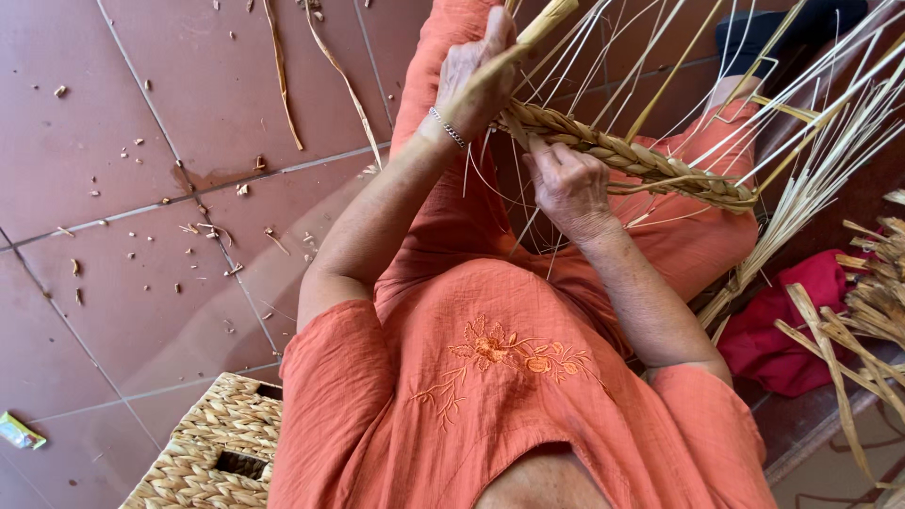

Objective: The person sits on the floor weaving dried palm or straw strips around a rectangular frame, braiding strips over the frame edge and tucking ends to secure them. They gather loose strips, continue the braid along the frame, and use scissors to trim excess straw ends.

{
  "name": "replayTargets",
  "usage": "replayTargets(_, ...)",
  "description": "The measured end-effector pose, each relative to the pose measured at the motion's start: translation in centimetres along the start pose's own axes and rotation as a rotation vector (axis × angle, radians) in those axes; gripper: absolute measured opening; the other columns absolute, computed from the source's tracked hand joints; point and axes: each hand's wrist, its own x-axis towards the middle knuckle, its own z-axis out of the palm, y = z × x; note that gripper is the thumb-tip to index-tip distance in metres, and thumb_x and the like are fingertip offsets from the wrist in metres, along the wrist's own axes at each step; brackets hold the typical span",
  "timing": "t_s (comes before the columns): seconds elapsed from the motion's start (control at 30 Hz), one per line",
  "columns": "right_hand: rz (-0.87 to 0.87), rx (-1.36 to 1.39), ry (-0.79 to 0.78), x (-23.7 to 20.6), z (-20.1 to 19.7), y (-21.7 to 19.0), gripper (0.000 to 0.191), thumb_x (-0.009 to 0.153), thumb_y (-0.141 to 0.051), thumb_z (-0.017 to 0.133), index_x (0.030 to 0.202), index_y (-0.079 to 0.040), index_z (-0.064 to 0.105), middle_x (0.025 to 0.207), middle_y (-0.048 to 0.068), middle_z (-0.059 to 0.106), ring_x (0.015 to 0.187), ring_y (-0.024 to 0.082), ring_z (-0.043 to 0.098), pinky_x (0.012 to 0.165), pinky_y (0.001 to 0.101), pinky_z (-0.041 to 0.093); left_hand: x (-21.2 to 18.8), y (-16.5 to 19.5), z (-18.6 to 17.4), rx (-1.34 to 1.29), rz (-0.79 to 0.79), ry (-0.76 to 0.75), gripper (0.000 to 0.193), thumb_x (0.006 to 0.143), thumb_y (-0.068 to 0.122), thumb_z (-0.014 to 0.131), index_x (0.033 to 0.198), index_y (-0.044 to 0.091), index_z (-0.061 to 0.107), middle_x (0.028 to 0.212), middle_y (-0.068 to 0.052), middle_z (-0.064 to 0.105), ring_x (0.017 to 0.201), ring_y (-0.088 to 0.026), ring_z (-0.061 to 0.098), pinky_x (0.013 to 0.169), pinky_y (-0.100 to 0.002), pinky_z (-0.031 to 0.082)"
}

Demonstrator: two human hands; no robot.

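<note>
- Down on the far left we see a small green wrapper (19,431) lying alone on the red-brown tile floor (113,188).
- Little bits of straw (203,229) are spread over the tiles, and two long loose strips (281,75) lie farther off.
- Near us, at the bottom left, sits a woven basket box (212,452) with a dark slot in its side.
- Our orange dress (490,377), with a flower stitched on the front, fills the middle.
- Our left hand (479,71) is lifted up, with a silver bracelet (449,127) on the wrist. Its fingers are closed tight around a thick straw stalk (547,21), right at the left end of the braid.
- Our right hand (570,184) is just beside it and lower. Its fingers are curled shut on the braid from below.
- The straw braid (627,155) is thick and golden. It lies across our lap, from our hands out to the right.
- Many thin loose stalks (811,104) fan out from the braid, up and to the right.
- On the right, a red cloth (782,330) lies by our knee.
- A bunch of dry flat leaves (867,302) rests at the right edge, touching the cloth.
</note>
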Motion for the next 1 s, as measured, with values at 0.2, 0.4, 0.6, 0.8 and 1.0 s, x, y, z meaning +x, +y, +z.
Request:
replayTargets(0.2,0.069,0.17,-0.001,-0.4,1.0,1.3,0.027,0.103,-0.034,0.071,0.103,-0.008,0.074,0.079,0.007,0.066,0.064,0.02,0.064,0.055,0.0352,0.054,-0.3,-0.3,-1.6,-0.163,-0.044,-0.099,0.021,0.098,0.013,0.067,0.108,0.013,0.048,0.08,-0.011,0.072,0.072,-0.028,0.073,0.064,-0.043,0.058)
replayTargets(0.4,0.036,0.057,0.272,2.8,0.3,4.2,0.021,0.102,-0.027,0.078,0.103,-0.006,0.077,0.09,0.008,0.069,0.082,0.021,0.062,0.069,0.034,0.052,-0.9,1.2,-4.4,-0.593,-0.116,-0.218,0.021,0.096,0.004,0.066,0.112,0.004,0.051,0.093,-0.008,0.073,0.083,-0.014,0.075,0.07,-0.028,0.063)
replayTargets(0.6,0.162,0.332,0.198,7.4,0.2,4.9,0.009,0.098,-0.014,0.078,0.103,-0.007,0.078,0.093,0.005,0.074,0.086,0.016,0.062,0.078,0.0358,0.049,-1.1,2.5,-5.2,-0.559,-0.098,-0.193,0.01,0.1,0.008,0.067,0.109,0.003,0.069,0.087,-0.003,0.075,0.079,-0.006,0.069,0.07,-0.024,0.06)
replayTargets(0.8,0.208,0.332,0.262,8.6,2.6,3.7,0.011,0.095,-0.02,0.078,0.093,-0.01,0.074,0.088,0.002,0.074,0.086,0.018,0.061,0.083,0.0403,0.044,-1.5,3.3,-4.8,-0.27,0.137,0.064,0.009,0.097,0.011,0.069,0.105,0.007,0.073,0.079,-0.006,0.073,0.064,-0.015,0.07,0.06,-0.031,0.058)
replayTargets(1.0,0.147,0.42,0.265,8.2,3.4,3.9,0.009,0.1,-0.018,0.066,0.101,-0.009,0.068,0.09,0.003,0.067,0.089,0.02,0.059,0.089,0.0398,0.042,-0.7,2.7,-3.6,0.046,0.294,0.04,0.01,0.095,0.012,0.069,0.094,0.003,0.067,0.081,-0.016,0.068,0.064,-0.03,0.069,0.056,-0.041,0.056)
